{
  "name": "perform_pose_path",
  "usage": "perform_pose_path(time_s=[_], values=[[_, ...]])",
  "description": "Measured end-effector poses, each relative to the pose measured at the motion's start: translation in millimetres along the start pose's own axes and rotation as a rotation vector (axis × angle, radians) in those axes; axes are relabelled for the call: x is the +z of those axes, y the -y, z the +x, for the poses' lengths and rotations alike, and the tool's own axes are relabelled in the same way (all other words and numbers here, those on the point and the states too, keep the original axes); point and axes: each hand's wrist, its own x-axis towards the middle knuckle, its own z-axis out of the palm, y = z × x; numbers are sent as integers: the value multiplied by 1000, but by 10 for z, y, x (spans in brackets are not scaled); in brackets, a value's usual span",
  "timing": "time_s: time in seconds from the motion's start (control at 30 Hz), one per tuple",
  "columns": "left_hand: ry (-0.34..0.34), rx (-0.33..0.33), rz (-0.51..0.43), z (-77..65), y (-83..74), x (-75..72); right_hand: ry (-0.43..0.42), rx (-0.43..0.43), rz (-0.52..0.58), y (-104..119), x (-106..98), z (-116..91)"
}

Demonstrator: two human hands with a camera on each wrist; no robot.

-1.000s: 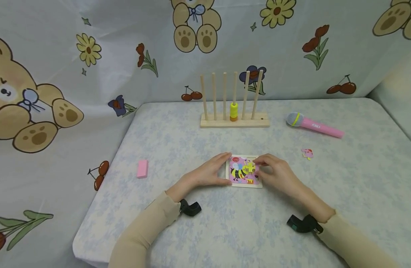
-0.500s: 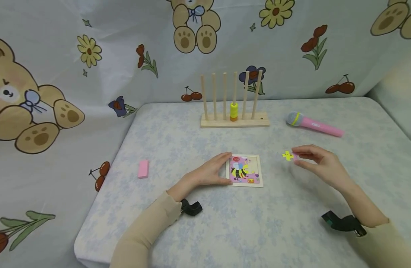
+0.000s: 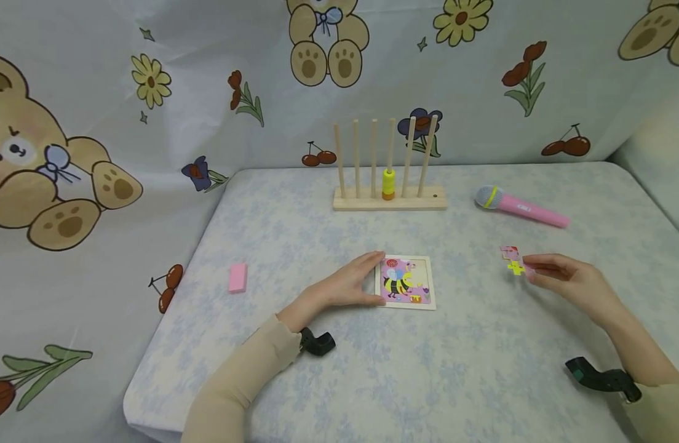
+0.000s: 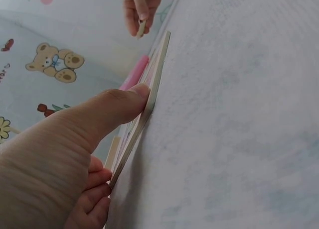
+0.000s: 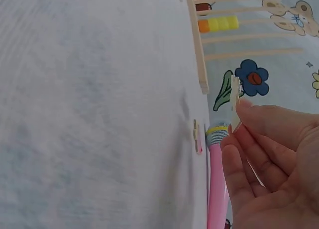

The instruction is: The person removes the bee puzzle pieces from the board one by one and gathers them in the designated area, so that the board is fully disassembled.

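Note:
My left hand [image 3: 345, 284] grips the left edge of a small framed jigsaw puzzle [image 3: 406, 299] with a bee picture, thumb at the near corner and fingers at the far one. A bare patch shows in the puzzle's upper right. In the left wrist view the thumb lies on the frame's rim [image 4: 158, 72]. Off to the right, my right hand [image 3: 574, 286] pinches a yellow and pink jigsaw piece [image 3: 516, 267] between thumb and fingers. Seen from the right wrist, that piece [image 5: 235, 104] is edge-on, above the table. A loose pink jigsaw piece [image 3: 508, 251] lies just beyond it.
A wooden peg stand [image 3: 390, 203] with yellow and orange beads on one peg is at the back. Right of it lies a pink toy microphone [image 3: 530, 211]. A pink block [image 3: 237, 278] sits on the left side of the table [image 3: 295, 234].
My right hand has lifted the yellow and pink jigsaw piece off the puzzle and carried it right, close to the loose piece. My left hand stays at the puzzle.

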Motion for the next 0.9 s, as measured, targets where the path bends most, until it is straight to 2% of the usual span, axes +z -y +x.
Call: perform_pose_path(time_s=[0.1,0.2,0.43,0.6,0.7,0.9], values=[[-3,-5,9,11,-6,-7,24,-12,3,-66,32,17],[-5,-11,13,12,-12,-10,11,-33,-8,-107,65,48],[-6,-9,4,4,-24,-7,8,40,-60,-133,87,98],[-11,-8,7,0,-25,-10,0,34,-125,-135,107,114],[-8,-9,7,0,-31,-11,-20,-19,-175,-147,123,111],[-4,-15,8,-1,-44,-3,-113,-282,-379,-123,161,111]])
